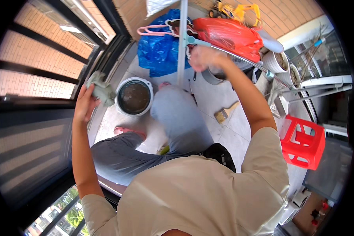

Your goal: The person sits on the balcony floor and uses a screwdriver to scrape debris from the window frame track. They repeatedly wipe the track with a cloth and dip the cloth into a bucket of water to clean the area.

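My left hand (85, 105) is closed on a crumpled grey-green rag (102, 89), held up beside the black window frame (106, 55). Close by on the floor stands a white bucket (124, 111) of murky brown water. My right hand (203, 58) is raised ahead of me and smeared by motion, so its fingers cannot be read. It is nearest to a long pole with a teal joint (191, 40), and I cannot tell whether it touches the pole. A paintbrush (222, 114) with a wooden handle lies on the tiles below my right forearm.
At the far wall sit a blue plastic bag (157, 59), a red plastic bag (230, 37) and a yellow toy excavator (238, 11). White pots (272, 63) line the right side. A red plastic stool (308, 143) lies to my right. A grey round container (213, 77) is partly hidden.
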The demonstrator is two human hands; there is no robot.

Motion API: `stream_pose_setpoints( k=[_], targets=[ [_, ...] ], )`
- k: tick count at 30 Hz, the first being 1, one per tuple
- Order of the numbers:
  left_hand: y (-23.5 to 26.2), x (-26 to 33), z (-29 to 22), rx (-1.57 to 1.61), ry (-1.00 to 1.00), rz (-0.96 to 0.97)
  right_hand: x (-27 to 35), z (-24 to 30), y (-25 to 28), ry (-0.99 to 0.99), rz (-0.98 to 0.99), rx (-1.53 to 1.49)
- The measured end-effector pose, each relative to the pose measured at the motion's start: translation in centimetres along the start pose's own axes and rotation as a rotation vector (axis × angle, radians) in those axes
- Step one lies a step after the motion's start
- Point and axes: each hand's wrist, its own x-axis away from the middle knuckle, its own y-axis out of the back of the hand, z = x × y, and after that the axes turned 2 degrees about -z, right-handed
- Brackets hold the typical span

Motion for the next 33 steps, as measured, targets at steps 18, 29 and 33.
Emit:
stream_pose_setpoints(
  k=[18, 29, 33],
  targets=[
    [-5.1, -2.7, 0.2, 0.483, 0.246, -0.001, -4.6, -23.1, -32.8, -0.769, -0.222, -0.623],
    [-8.9, 2.1, -2.6, 0.767, 0.220, 0.161, 10.2, -1.3, -8.8, 0.279, -0.630, -0.794],
    [-11.2, 3.7, -2.8, 0.864, 0.226, 0.141, 7.6, 10.4, -7.3, 0.612, -0.639, -0.650]
  ],
)
